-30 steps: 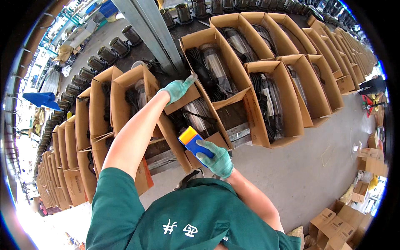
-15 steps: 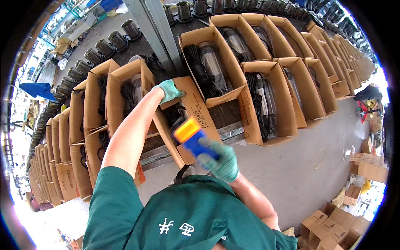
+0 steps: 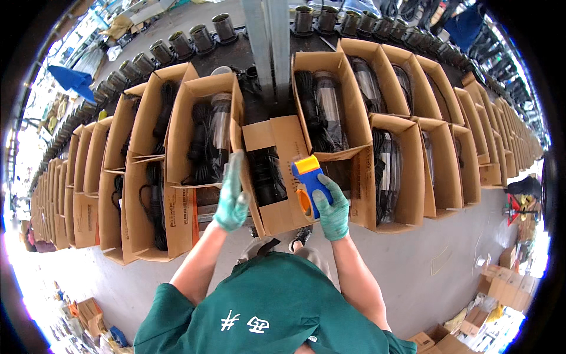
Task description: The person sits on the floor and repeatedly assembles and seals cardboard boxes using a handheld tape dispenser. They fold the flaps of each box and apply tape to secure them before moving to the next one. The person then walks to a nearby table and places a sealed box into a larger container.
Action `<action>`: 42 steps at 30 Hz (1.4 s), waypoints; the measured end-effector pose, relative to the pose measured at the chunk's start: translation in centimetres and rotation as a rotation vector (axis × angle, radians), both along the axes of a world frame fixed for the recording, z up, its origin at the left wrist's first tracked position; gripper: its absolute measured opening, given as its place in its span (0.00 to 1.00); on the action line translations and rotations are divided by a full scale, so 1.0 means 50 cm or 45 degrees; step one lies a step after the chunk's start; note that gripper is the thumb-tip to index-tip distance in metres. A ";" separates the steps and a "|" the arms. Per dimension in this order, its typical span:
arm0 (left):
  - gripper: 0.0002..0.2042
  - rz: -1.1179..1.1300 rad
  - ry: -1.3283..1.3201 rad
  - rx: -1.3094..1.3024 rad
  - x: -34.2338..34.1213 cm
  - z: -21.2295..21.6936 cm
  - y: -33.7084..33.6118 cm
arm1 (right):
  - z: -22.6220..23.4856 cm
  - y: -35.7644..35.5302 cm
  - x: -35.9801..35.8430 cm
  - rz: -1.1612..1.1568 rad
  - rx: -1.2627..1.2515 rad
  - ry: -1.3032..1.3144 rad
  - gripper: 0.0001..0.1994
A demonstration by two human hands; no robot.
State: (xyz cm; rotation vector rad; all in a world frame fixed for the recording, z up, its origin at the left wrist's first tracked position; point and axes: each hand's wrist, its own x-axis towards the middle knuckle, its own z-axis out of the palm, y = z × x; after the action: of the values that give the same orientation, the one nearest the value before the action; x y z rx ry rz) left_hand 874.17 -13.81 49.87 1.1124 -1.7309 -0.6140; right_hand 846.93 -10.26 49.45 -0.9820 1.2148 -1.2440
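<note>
My right hand [image 3: 331, 207], in a green-and-white knit glove, grips a blue and yellow tape dispenser [image 3: 314, 177] with an orange part at its side. The dispenser is above the right flap of a cardboard box [image 3: 283, 217] directly in front of me. The box's short end flaps are folded inward, and black parts [image 3: 268, 177] show through the gap between them. My left hand [image 3: 232, 197], gloved likewise, is open with its fingers stretched out, beside the box's left flap [image 3: 250, 197]. Whether it touches that flap I cannot tell.
Open cartons with black cables and clear-wrapped metal cylinders stand left [image 3: 203, 133] and right [image 3: 330, 106]. A metal post [image 3: 268, 53] rises behind the box. Dark cylindrical parts [image 3: 224, 28] line the table's far side. More cartons [image 3: 507, 286] lie on the floor at right.
My left hand has let go of the box's far end and come nearer, to its left side. The tape dispenser has turned more upright and shifted right and up. The whole view has swung.
</note>
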 end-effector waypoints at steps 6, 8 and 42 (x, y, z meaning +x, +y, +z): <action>0.40 0.089 -0.767 -0.005 -0.038 -0.029 -0.023 | -0.018 -0.013 -0.016 0.048 -0.073 0.099 0.23; 0.40 0.189 -0.871 0.012 -0.073 -0.044 -0.012 | -0.012 -0.013 -0.017 0.064 -0.089 0.138 0.22; 0.23 0.220 -0.970 0.318 -0.092 -0.095 -0.259 | 0.016 0.040 -0.051 -0.002 0.056 0.263 0.25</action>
State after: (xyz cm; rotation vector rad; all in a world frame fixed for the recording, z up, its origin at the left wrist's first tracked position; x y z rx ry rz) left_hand 869.58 -26.78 45.10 1.8141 -2.1879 -0.3109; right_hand 844.40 -8.26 50.25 -1.0974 1.3967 -1.1326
